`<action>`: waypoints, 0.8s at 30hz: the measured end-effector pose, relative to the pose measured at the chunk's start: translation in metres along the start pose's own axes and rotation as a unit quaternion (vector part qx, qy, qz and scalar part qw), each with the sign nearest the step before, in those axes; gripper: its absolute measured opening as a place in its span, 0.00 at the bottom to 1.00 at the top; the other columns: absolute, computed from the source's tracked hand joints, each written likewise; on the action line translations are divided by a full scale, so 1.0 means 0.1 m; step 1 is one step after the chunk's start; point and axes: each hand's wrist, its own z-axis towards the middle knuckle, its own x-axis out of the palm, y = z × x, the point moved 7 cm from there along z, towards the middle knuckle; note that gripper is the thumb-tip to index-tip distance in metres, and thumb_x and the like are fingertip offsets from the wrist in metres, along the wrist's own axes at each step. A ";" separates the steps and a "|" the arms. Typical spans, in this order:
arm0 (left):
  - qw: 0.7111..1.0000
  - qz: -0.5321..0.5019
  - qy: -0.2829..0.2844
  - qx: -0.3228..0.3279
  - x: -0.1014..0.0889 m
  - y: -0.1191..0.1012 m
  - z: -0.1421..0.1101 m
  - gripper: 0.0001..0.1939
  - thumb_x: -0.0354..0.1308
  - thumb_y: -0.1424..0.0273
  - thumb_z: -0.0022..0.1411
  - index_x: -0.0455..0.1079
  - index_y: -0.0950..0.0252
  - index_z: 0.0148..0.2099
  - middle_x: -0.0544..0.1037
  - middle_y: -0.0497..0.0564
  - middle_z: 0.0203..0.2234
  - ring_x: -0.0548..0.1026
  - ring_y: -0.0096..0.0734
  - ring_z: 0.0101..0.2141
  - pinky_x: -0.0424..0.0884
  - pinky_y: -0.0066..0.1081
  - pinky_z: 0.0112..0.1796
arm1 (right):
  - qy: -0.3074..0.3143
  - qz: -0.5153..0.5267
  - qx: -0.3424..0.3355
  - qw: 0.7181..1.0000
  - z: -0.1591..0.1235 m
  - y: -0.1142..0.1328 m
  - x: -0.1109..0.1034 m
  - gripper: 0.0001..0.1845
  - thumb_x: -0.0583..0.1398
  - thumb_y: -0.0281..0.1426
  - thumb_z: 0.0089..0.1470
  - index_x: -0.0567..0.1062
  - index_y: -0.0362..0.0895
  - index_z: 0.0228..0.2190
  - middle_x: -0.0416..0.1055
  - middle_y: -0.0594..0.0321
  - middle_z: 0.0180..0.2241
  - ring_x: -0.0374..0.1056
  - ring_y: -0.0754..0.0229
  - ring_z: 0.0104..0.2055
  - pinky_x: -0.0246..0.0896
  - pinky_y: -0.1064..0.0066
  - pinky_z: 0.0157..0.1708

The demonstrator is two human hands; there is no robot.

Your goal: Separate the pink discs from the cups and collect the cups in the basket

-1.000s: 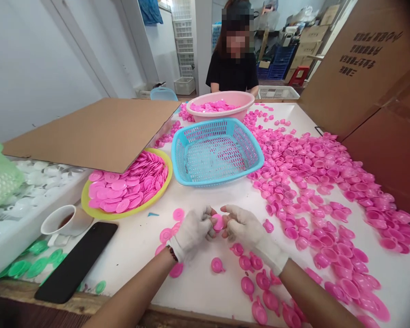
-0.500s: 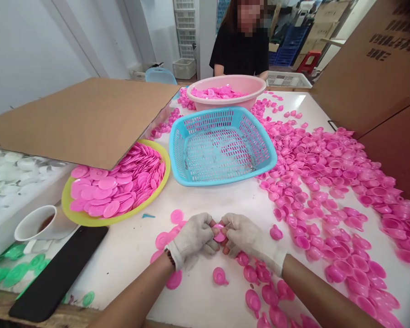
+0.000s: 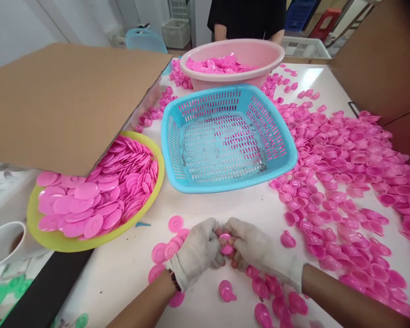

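Note:
My left hand, in a white fingerless-tipped glove, pinches one side of a round pink plastic piece. The fingers of my right hand, gloved alike, close on its other side; fingers cover parts of the piece. Just below lies a small pink toy teapot with a short spout. Flat pink discs lie beside and partly under my left hand. Several more pink spouted pieces are under and below my right wrist.
A blue basket stands ahead, before a pink basin of pink pieces. At left are a yellow basin of discs, a cardboard sheet and a white cup. Pink pieces heap at right. A person is across the table.
My view has tilted down and shifted, so the basket and basins look larger. Both hands keep the round pink piece between their fingertips, with little visible change in grip.

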 end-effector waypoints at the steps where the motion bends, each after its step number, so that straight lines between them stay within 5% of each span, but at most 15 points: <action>1: 1.000 0.004 0.000 0.000 -0.01 -0.01 -0.01 0.07 0.52 0.65 0.58 0.58 0.61 0.33 0.70 0.43 0.15 0.72 0.28 0.18 0.64 0.24 0.19 | 0.007 -0.001 0.019 1.000 0.01 0.00 0.00 0.06 0.50 0.24 0.52 0.62 0.46 0.32 0.67 0.68 0.21 0.65 0.66 0.18 0.59 0.77 0.16; 6: 0.999 0.010 0.008 0.041 -0.01 -0.01 -0.02 0.03 0.51 0.72 0.54 0.59 0.62 0.33 0.70 0.43 0.18 0.73 0.28 0.21 0.66 0.25 0.22 | 0.040 -0.018 0.071 0.996 0.01 0.06 0.01 0.06 0.49 0.25 0.53 0.60 0.47 0.34 0.68 0.68 0.19 0.69 0.63 0.19 0.64 0.75 0.18; 13: 0.988 0.128 -0.023 0.081 0.00 -0.11 -0.02 0.05 0.49 0.76 0.52 0.59 0.60 0.31 0.71 0.43 0.22 0.67 0.23 0.17 0.60 0.24 0.19 | 0.002 -0.062 0.061 0.996 0.04 0.09 0.02 0.07 0.48 0.23 0.53 0.60 0.46 0.32 0.66 0.69 0.20 0.64 0.66 0.15 0.60 0.75 0.14; 20: 0.929 0.255 -0.180 0.198 -0.73 -0.52 -0.38 0.04 0.50 0.74 0.53 0.65 0.62 0.28 0.71 0.45 0.21 0.68 0.27 0.24 0.61 0.26 0.27 | 0.020 -0.080 -0.040 0.996 -0.07 0.22 0.09 0.04 0.52 0.26 0.49 0.63 0.46 0.30 0.66 0.69 0.18 0.66 0.65 0.18 0.59 0.77 0.16; 24: 0.864 0.390 -0.259 0.183 -0.98 -0.56 -0.52 0.06 0.50 0.75 0.55 0.65 0.63 0.27 0.71 0.47 0.22 0.67 0.29 0.25 0.59 0.29 0.29 | -0.098 0.085 -0.215 0.968 -0.37 0.64 -0.17 0.15 0.53 0.30 0.48 0.61 0.47 0.41 0.72 0.63 0.30 0.72 0.61 0.29 0.66 0.73 0.24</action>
